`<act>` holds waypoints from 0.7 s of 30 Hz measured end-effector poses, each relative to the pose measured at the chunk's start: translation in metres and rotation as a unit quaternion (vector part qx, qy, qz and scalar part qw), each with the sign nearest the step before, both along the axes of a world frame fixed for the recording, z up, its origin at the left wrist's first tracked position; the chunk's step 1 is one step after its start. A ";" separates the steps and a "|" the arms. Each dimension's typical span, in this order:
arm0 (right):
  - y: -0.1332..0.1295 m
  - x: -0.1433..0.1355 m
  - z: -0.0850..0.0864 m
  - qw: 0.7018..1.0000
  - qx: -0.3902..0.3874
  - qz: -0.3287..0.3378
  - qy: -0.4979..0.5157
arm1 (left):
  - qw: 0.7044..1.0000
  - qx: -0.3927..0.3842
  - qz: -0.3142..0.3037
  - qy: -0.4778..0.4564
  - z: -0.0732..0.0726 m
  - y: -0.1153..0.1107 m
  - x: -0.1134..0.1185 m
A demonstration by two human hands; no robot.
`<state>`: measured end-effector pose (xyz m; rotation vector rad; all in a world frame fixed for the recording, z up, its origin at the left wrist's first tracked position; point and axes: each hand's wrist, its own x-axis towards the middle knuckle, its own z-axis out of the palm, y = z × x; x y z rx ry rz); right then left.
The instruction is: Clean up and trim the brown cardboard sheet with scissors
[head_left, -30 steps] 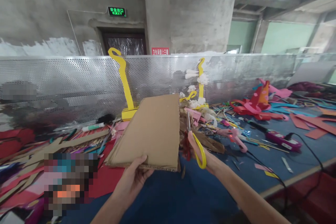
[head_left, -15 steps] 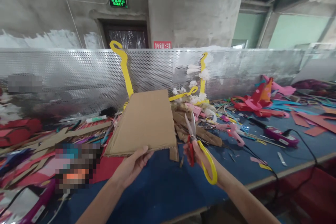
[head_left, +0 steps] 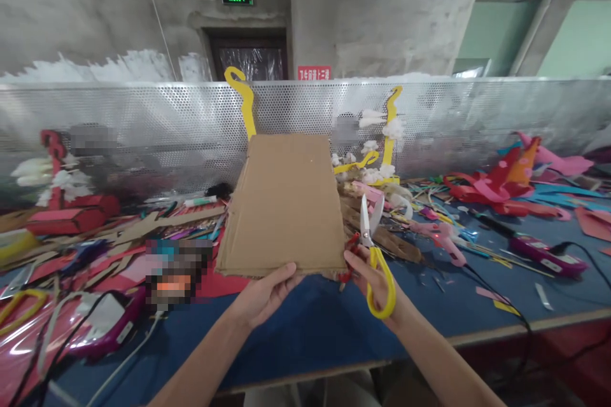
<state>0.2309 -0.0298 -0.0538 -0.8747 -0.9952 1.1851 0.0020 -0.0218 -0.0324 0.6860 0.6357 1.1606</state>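
A rectangular sheet of brown cardboard (head_left: 289, 203) is held up over the blue table, tilted with its far end higher. My left hand (head_left: 272, 292) grips it at the near edge, thumb on top and fingers beneath. At its near right corner, my right hand (head_left: 375, 280) is closed on scissors (head_left: 380, 283) with a yellow handle loop; a red part shows behind the fingers. The scissor blades point up and stand apart, beside the sheet's right edge. Whether the right fingertips touch the cardboard is hard to tell.
Red and brown scraps cover the left of the blue table (head_left: 305, 331), near a purple device (head_left: 107, 324). To the right lie a pink glue gun (head_left: 442, 238) and another purple device (head_left: 548, 254) with cables. Yellow hooked cutouts (head_left: 247, 108) stand before the perforated metal panel (head_left: 191, 121).
My right hand with the scissors has come closer to the cardboard's near right corner. The cardboard has turned slightly and is raised more toward me. The view has swung to the left.
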 end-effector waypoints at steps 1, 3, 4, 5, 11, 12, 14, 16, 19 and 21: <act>0.001 -0.003 0.003 0.999 -0.016 0.018 0.027 | 1.000 0.000 -0.003 0.002 -0.001 -0.003 0.000; 0.005 -0.009 0.010 0.996 -0.037 0.046 0.067 | 1.000 -0.006 -0.013 0.007 -0.003 -0.008 0.000; 0.008 -0.011 0.012 0.995 -0.041 0.050 0.078 | 1.000 -0.010 -0.017 0.010 -0.005 -0.010 0.000; 0.011 -0.013 0.014 0.994 -0.044 0.051 0.082 | 1.000 -0.015 -0.020 0.013 -0.006 -0.011 0.000; 0.023 -0.015 0.014 0.997 0.007 0.024 0.073 | 0.996 -0.078 0.025 0.034 -0.013 -0.024 0.008; 0.024 -0.014 0.014 0.998 0.022 0.009 0.061 | 0.995 -0.091 -0.004 0.044 -0.012 -0.030 0.008; 0.025 -0.008 0.016 0.998 0.053 -0.024 0.031 | 0.983 -0.101 -0.117 0.097 -0.005 -0.044 0.007; 0.026 0.000 0.021 0.996 0.082 -0.043 0.008 | 0.954 -0.055 -0.218 0.197 0.011 -0.055 0.001; 0.025 0.012 0.028 0.995 0.097 -0.023 -0.008 | 0.928 0.122 -0.105 0.336 0.052 -0.049 -0.020; 0.022 0.019 0.030 0.995 0.102 -0.006 -0.015 | 0.886 0.256 0.113 0.369 0.082 -0.029 -0.039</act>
